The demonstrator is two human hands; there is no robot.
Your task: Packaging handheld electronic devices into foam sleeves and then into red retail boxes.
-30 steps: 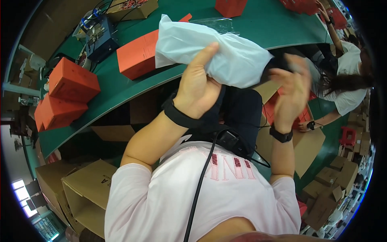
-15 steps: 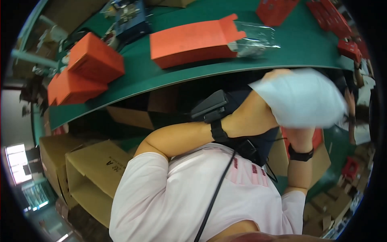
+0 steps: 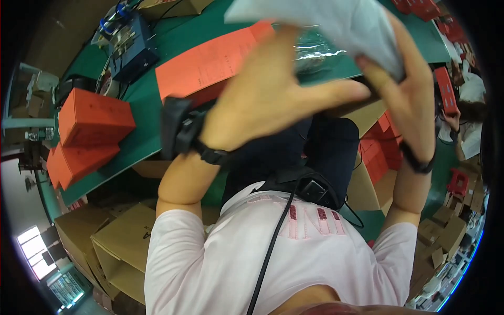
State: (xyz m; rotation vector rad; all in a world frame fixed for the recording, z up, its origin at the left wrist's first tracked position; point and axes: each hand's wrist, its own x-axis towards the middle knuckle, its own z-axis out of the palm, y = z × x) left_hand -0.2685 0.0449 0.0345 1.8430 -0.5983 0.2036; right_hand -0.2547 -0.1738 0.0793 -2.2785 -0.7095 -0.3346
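Both of my hands are raised close to the camera over the green table (image 3: 142, 100). My right hand (image 3: 407, 89) grips a white soft plastic bag (image 3: 325, 21) at the top of the view. My left hand (image 3: 268, 94) has its thumb stretched wide toward the right hand, while its fingers lie against the bag's underside. A black device (image 3: 178, 131) is strapped to my left wrist, a dark band (image 3: 415, 163) to my right. Behind the hands, a flat orange carton (image 3: 210, 63) and a clear plastic bag (image 3: 315, 50) lie on the table.
Closed orange boxes (image 3: 92, 115) are stacked at the table's left end, with a blue device (image 3: 128, 47) behind them. Open cardboard cartons (image 3: 121, 247) stand at lower left. More orange boxes (image 3: 375, 152) sit under the table. Another person (image 3: 467, 121) is at the far right.
The white bag went down to the right, then came back up close to the camera. My left hand has spread wide under it. The view has tilted back toward the table.
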